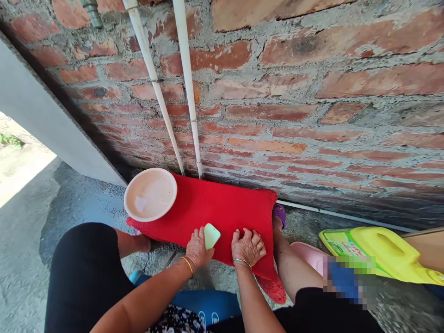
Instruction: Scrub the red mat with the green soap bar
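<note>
The left hand (197,249) holds a pale green, flat-looking block with rounded corners (212,236); its material cannot be determined. The hand is closed around the near part of the block, with the fingers on the left side and the thumb on the near right side. The far part projects clear of the grip.

The block is located over the near middle portion of a red, rectangular fabric sheet with a rough, textured edge (222,199). The block's visible end points far and slightly right. Its long axis appears to run from near-left to far-right, although the covered portion prevents full confirmation.

The right hand (248,247) is positioned to the right of the block, apart from it, palm down on the near right portion of the sheet. Its fingers are bent and partly gathered. Whether it grips a fold of the sheet cannot be determined.

The sheet's long axis runs left to right, with its right end lying slightly nearer. Most of the sheet extends far and left of both hands. A round, pale pink basin (149,217) containing liquid stands on the far left corner, nearer to the left hand than to the right.
</note>
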`<state>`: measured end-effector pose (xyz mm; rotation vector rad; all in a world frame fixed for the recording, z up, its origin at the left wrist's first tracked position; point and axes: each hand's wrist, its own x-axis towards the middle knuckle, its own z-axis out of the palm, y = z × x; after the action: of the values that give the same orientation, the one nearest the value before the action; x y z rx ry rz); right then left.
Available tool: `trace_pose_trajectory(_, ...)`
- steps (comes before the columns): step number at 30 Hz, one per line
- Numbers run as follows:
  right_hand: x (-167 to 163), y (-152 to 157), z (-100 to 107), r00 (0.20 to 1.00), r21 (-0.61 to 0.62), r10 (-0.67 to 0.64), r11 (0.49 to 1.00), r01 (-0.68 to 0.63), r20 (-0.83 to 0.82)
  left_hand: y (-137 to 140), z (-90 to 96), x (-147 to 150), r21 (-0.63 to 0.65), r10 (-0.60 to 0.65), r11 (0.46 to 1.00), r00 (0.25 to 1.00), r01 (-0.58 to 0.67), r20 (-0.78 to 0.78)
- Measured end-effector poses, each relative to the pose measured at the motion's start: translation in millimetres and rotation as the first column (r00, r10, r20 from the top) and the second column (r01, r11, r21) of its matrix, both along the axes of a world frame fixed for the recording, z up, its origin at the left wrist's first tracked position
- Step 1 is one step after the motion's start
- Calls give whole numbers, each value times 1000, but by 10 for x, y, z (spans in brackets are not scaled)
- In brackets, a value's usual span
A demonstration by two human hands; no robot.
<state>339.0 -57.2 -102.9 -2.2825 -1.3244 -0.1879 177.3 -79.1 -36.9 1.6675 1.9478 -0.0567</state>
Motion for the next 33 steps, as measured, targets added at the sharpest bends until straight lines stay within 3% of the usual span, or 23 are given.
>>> trace_pose_trajectory(3,5,-3,-7,1000,-1,-2,1000,2,-10,16,8,121,-12,-52,999,997,53,53)
trace_pose_trajectory(8,3,-2,-2,1000,-12,-5,1000,5,-27,470,197,-339,134,204,972,975,-191,-93)
trace_pose_trajectory(10,3,0,3,1000,-16,-6,1000,5,-25,565,214,-437,171,260,957,953,-233,-157)
trace_pose_trajectory(12,3,2,6,1000,-16,-7,1000,7,-16,526,163,-360,175,234,963,957,-204,-172)
trace_pose_trajectory(16,2,0,8,1000,-16,-14,1000,14,-6,233,-20,100,64,-5,998,999,7,-37)
trace_pose_trajectory(18,1,-2,10,1000,-21,-17,1000,17,-5,157,-59,241,27,-55,998,998,54,23)
trace_pose_trajectory(20,-1,-4,12,1000,-23,-19,1000,19,-2,207,-36,204,56,-26,998,999,24,33)
trace_pose_trajectory(27,2,-5,27,1000,-21,-12,1000,11,-2,695,162,-437,210,246,954,959,-214,-142)
trace_pose_trajectory(30,6,-2,22,1000,-17,-8,1000,8,2,582,98,-264,174,192,970,974,-169,-124)
trace_pose_trajectory(33,6,3,13,1000,-5,-3,1000,3,9,358,10,85,83,1,997,1000,1,-23)
